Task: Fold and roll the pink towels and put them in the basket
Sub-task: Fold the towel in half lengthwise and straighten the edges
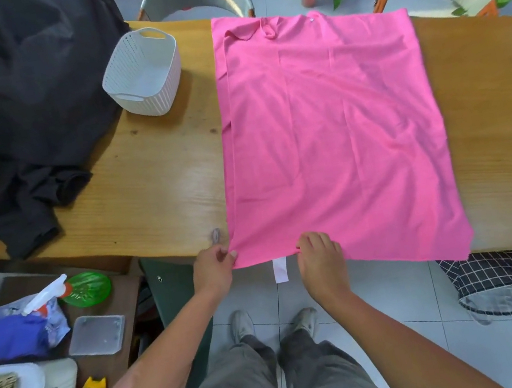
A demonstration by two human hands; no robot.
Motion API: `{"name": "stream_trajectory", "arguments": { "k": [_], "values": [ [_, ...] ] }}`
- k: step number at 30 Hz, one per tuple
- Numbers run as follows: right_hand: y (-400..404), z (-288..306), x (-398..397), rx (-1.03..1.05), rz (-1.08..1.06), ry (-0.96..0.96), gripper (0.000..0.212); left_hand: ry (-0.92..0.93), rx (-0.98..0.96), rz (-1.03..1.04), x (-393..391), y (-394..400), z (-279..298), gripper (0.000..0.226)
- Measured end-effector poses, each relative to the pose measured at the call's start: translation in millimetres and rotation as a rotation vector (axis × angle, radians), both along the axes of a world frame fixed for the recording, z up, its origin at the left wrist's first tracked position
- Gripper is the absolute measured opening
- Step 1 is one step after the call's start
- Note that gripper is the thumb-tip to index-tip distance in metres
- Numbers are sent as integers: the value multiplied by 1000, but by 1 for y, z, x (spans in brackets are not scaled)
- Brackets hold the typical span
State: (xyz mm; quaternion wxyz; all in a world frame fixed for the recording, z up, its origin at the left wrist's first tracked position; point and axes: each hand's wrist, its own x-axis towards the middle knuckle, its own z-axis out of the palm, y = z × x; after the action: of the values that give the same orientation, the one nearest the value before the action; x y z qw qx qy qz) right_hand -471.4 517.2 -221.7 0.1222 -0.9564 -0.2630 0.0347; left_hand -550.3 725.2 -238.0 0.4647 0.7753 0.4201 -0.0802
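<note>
Both hands pinch the near hem of the pink towel (332, 134) spread on the table (153, 190): left hand (214, 269) at its corner, right hand (320, 260) beside the white tag (280, 269). White basket (145, 72) at ten o'clock, black cloth (32, 105) beyond it

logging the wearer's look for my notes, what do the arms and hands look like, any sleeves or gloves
Both forearms are bare up to the frame's edge, with no sleeves in view. The left hand and right hand wear no gloves, and no rings, watch or bracelets are visible.
</note>
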Motion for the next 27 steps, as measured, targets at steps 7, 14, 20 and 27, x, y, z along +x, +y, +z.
{"name": "stream_trajectory", "arguments": {
  "k": [7, 14, 20, 27],
  "values": [
    [-8, -2, 4, -162, -214, 125, 32, 47, -158, 144, 0, -11, -14, 30],
    [-37, -6, 12, -167, -672, 378, 44, -107, -379, 266, 1, -19, -15, 26],
    [-37, -16, -13, 199, -659, 322, 32, -108, -95, 174, -1, -22, -12, 27],
    [-59, -28, -28, 1, -372, 352, 57, 4, 85, 158, 19, -24, -10, 26]
  ]
}}
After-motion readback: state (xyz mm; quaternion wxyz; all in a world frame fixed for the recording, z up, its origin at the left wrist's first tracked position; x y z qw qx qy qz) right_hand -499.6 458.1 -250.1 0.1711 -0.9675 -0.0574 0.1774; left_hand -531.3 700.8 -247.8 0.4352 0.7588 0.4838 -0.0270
